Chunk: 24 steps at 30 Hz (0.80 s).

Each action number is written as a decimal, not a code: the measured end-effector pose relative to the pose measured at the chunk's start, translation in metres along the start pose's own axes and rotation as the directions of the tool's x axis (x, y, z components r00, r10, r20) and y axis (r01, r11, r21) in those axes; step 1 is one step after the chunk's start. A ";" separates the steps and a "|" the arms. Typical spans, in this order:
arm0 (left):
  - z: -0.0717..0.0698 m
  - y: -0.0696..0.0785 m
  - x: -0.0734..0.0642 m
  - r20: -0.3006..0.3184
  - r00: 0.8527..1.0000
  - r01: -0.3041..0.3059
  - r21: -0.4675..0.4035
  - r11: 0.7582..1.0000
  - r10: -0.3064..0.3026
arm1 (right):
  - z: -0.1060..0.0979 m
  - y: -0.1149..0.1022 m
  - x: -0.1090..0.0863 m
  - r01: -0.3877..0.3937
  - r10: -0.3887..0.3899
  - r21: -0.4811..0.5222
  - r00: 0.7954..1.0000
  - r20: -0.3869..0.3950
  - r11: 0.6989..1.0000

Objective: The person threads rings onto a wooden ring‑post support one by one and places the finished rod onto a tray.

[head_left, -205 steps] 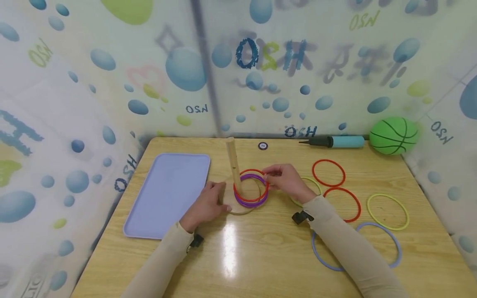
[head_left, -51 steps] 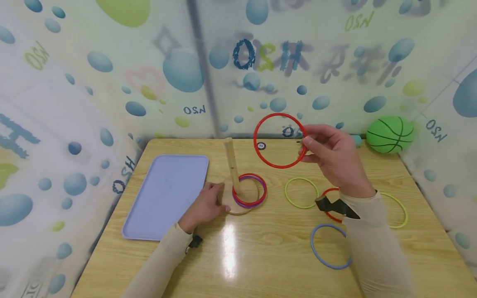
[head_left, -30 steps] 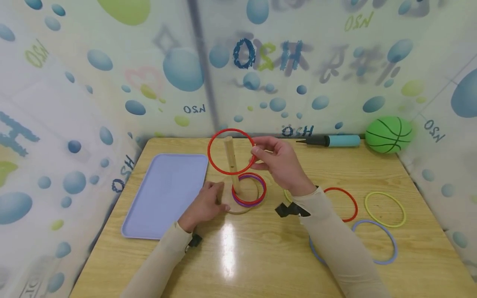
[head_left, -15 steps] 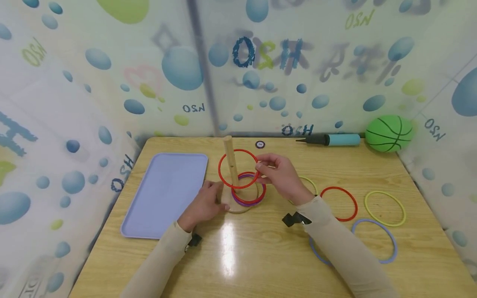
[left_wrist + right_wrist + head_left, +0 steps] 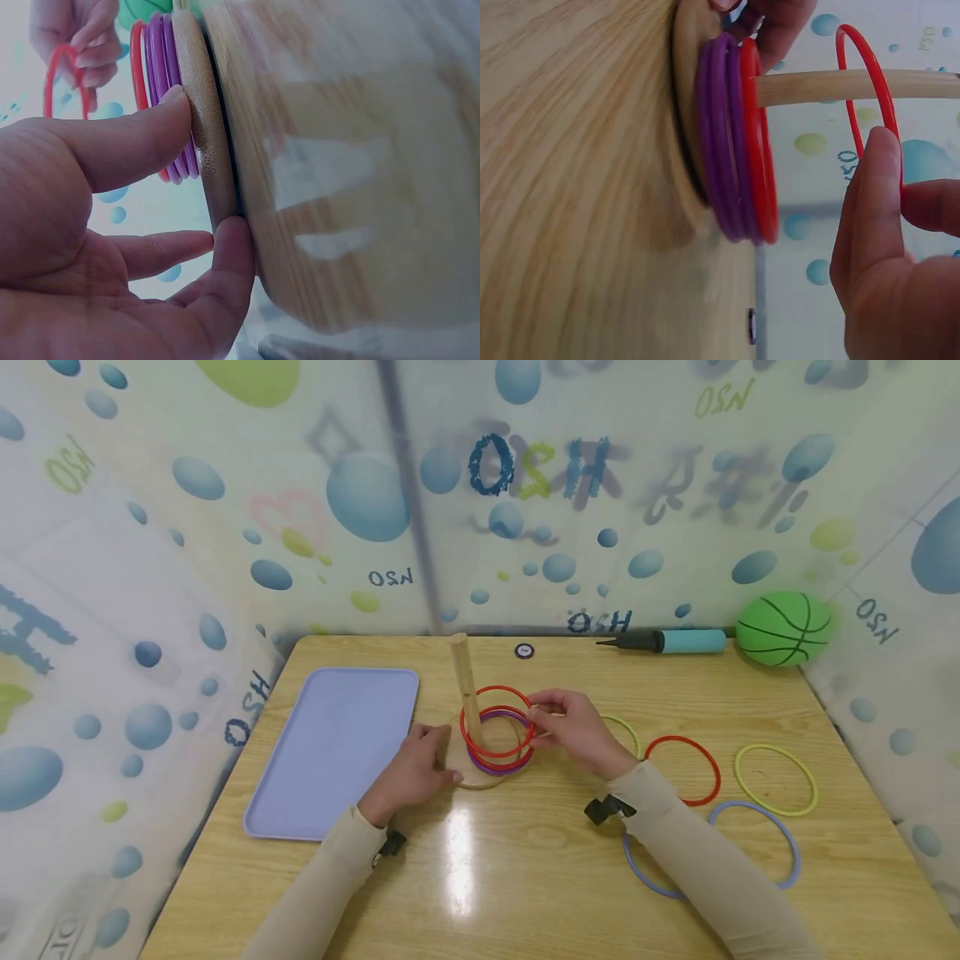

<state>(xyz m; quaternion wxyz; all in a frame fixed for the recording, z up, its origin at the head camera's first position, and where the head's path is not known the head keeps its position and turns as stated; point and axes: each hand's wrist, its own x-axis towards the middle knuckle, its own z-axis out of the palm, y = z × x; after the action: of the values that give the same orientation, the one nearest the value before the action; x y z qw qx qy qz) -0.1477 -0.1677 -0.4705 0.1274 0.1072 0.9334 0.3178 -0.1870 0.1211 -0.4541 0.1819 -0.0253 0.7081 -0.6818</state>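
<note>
A wooden post stands upright on a round wooden base. Low on it lie several purple rings, topped by a red ring. My right hand pinches another red ring between thumb and fingers; the post passes through it, and it is held above the stack. My left hand grips the edge of the base, thumb and fingers set along its rim in the left wrist view.
A lavender tray lies at left. On the right are a red ring, yellow rings and blue rings, partly behind my right arm. A pump, a green ball and a small dark disc line the back.
My right hand took a red ring from the right side, carried it left over the post's top and lowered it along the post. My left hand stayed at the base.
</note>
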 end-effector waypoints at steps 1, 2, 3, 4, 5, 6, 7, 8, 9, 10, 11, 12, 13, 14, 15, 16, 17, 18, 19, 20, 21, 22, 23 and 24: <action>0.000 0.000 0.000 0.001 1.000 0.001 -0.001 1.000 -0.001 | -0.001 0.002 0.000 -0.007 0.007 -0.005 1.000 0.004 1.000; 0.000 0.000 0.000 0.001 1.000 0.002 -0.001 1.000 -0.002 | -0.002 0.003 0.001 -0.016 0.016 -0.009 1.000 0.008 1.000; 0.000 0.000 0.000 0.001 1.000 0.002 -0.001 1.000 -0.002 | -0.004 0.005 0.001 -0.022 0.022 -0.009 1.000 0.013 1.000; 0.000 -0.001 0.000 0.002 1.000 0.002 0.000 1.000 -0.002 | -0.005 0.007 0.002 -0.027 0.027 -0.011 0.999 0.017 1.000; 0.000 -0.001 0.000 0.002 1.000 0.002 -0.001 1.000 -0.002 | -0.006 0.008 0.003 -0.032 0.032 -0.013 0.999 0.021 0.999; 0.000 -0.001 0.000 0.001 1.000 -0.001 0.000 1.000 0.001 | -0.006 0.009 0.003 -0.038 0.038 -0.014 0.999 0.025 0.999; 0.000 -0.001 0.000 0.002 1.000 -0.002 0.002 1.000 0.002 | -0.007 0.010 0.004 -0.043 0.044 -0.013 0.999 0.029 0.999; 0.000 -0.002 0.000 0.002 1.000 -0.004 0.006 1.000 0.004 | -0.008 0.011 0.005 -0.048 0.048 -0.014 0.998 0.033 0.999; 0.000 -0.002 0.000 0.000 1.000 -0.010 0.010 1.000 0.010 | -0.008 0.012 0.005 -0.052 0.052 -0.013 0.998 0.037 0.999; 0.000 -0.002 0.000 0.000 1.000 -0.012 0.013 1.000 0.012 | -0.008 0.013 0.005 -0.057 0.058 -0.014 0.998 0.038 0.998; 0.000 -0.003 0.000 -0.002 1.000 -0.016 0.014 1.000 0.016 | -0.008 0.013 0.006 -0.060 0.061 -0.018 0.997 0.040 0.998; 0.001 -0.003 0.000 -0.001 1.000 -0.016 0.012 1.000 0.016 | -0.008 0.014 0.006 -0.061 0.062 -0.025 0.997 0.042 0.998; 0.001 -0.003 0.000 -0.001 1.000 -0.017 0.012 1.000 0.017 | -0.008 0.014 0.006 -0.060 0.062 -0.034 0.997 0.043 0.998; 0.001 -0.004 0.000 -0.003 1.000 -0.021 0.011 1.000 0.021 | -0.008 0.014 0.007 -0.059 0.060 -0.044 0.997 0.042 0.997; 0.001 -0.004 0.000 -0.005 1.000 -0.023 0.010 1.000 0.023 | -0.007 0.014 0.007 -0.058 0.060 -0.054 0.997 0.039 0.997; 0.002 -0.005 0.000 -0.006 1.000 -0.022 0.008 1.000 0.022 | -0.007 0.014 0.007 -0.058 0.060 -0.067 0.998 0.035 0.996; 0.002 -0.005 0.000 -0.008 1.000 -0.025 0.009 1.000 0.025 | -0.007 0.014 0.008 -0.055 0.058 -0.080 0.998 0.034 0.995; 0.002 -0.005 0.001 -0.009 1.000 -0.027 0.011 1.000 0.027 | -0.006 0.014 0.009 -0.053 0.056 -0.090 0.998 0.032 0.995; 0.002 -0.006 0.001 -0.011 1.000 -0.029 0.013 1.000 0.029 | -0.006 0.015 0.010 -0.053 0.056 -0.098 0.998 0.029 0.994; 0.002 -0.006 0.001 -0.012 1.000 -0.028 0.014 0.999 0.028 | -0.006 0.015 0.010 -0.053 0.056 -0.107 0.998 0.026 0.993; 0.002 -0.006 0.001 -0.012 1.000 -0.028 0.015 1.000 0.028 | -0.006 0.015 0.011 -0.054 0.057 -0.115 0.998 0.023 0.992; 0.002 -0.006 0.001 -0.012 1.000 -0.028 0.016 0.999 0.028 | -0.007 0.016 0.012 -0.056 0.058 -0.122 0.998 0.020 0.991; 0.002 -0.006 0.001 -0.014 0.999 -0.031 0.016 0.999 0.032 | -0.007 0.016 0.013 -0.056 0.059 -0.129 0.998 0.017 0.990; 0.002 -0.006 0.001 -0.014 0.999 -0.033 0.013 0.999 0.033 | -0.007 0.017 0.014 -0.059 0.062 -0.135 0.998 0.013 0.989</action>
<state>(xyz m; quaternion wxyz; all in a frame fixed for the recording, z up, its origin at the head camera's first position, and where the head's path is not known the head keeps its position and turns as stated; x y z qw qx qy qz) -0.1485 -0.1706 -0.4760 0.1148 0.1210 0.9345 0.3145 -0.1984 0.1251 -0.4735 0.2066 -0.0219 0.7514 -0.6263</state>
